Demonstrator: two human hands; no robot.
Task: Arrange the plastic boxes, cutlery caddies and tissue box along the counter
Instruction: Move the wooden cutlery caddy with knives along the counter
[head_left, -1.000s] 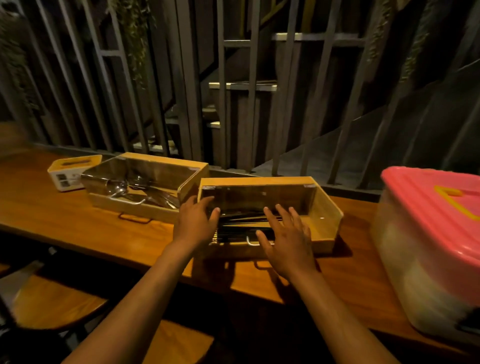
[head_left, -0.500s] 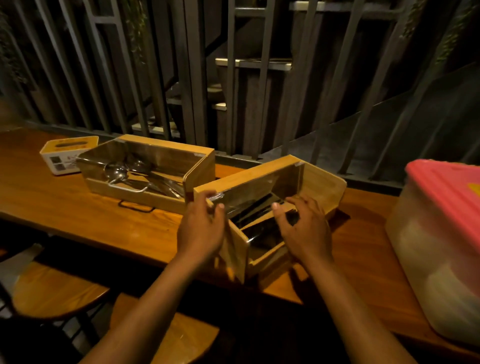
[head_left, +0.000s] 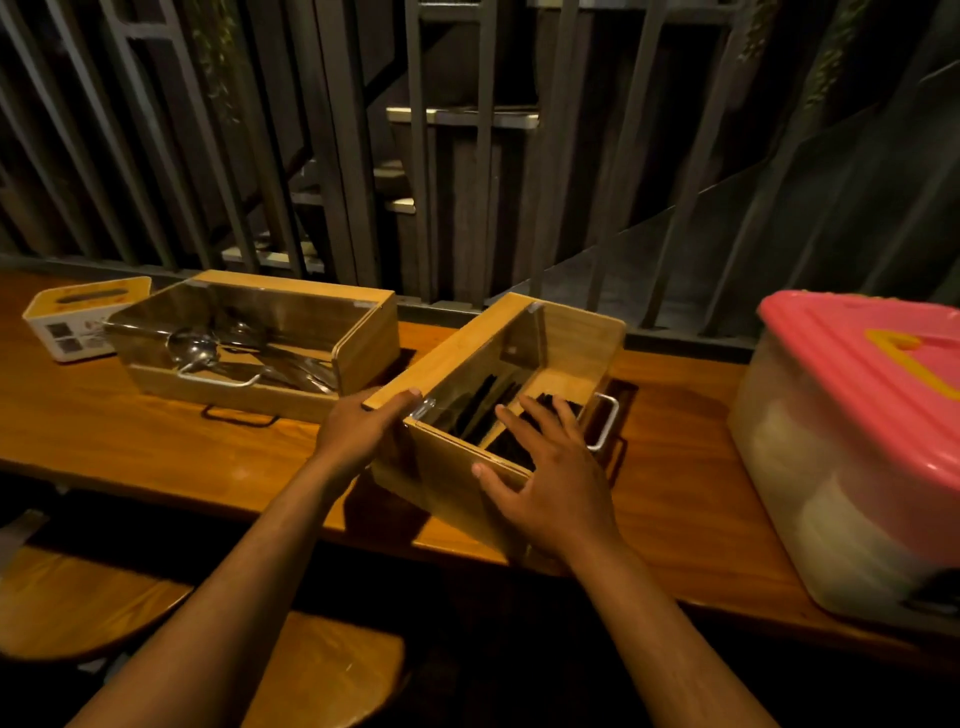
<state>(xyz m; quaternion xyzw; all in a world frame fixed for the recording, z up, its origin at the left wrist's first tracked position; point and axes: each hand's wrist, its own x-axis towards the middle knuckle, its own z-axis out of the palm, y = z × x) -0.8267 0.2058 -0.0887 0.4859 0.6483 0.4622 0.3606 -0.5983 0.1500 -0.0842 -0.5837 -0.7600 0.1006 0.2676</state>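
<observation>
A wooden cutlery caddy (head_left: 563, 332) with a clear lid and dark chopsticks inside stands turned at an angle in the middle of the wooden counter (head_left: 104, 431). My left hand (head_left: 363, 428) grips its near left corner. My right hand (head_left: 550, 478) lies on its near end and lid, fingers spread. A second wooden caddy (head_left: 363, 338) holding metal spoons sits to the left. Further left is a white tissue box (head_left: 78, 322) with a yellow top. At the right stands a clear plastic box (head_left: 810, 467) with a pink lid.
A dark metal railing (head_left: 457, 156) runs along the counter's far edge. Two wooden stools (head_left: 78, 603) sit below the near edge. Bare counter lies between the turned caddy and the plastic box.
The chopstick caddy has been rotated from lying along the counter to pointing away from me, its handle now on the right. Both hands turned with it.
</observation>
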